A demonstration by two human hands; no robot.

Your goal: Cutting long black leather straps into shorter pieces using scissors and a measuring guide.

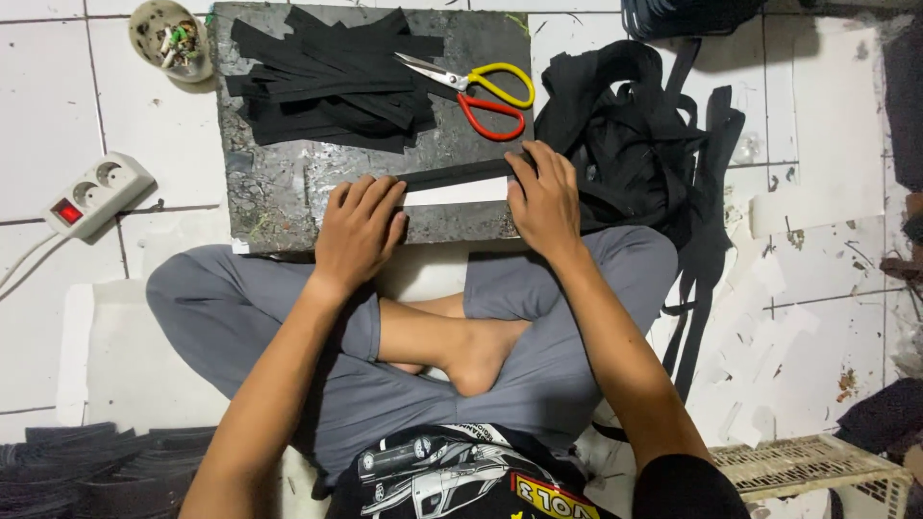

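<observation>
Black strip [452, 174] lies pressed on a white template [457, 192] between both grips: left hand [358, 234] flat, fingers spread, right hand [543, 200] pinching its end. Beyond them, a pile of cut strips [332, 82] beside scissors [476, 88]; uncut webbing [635, 135] remains right of the right grip.

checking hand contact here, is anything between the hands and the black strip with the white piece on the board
Nothing visible: the left hand and right hand press directly on the black strip and white piece; the scissors lie farther back.

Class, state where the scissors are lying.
In the head view, the scissors lie on the dark board, right of the black strips, beyond the right hand.
</observation>
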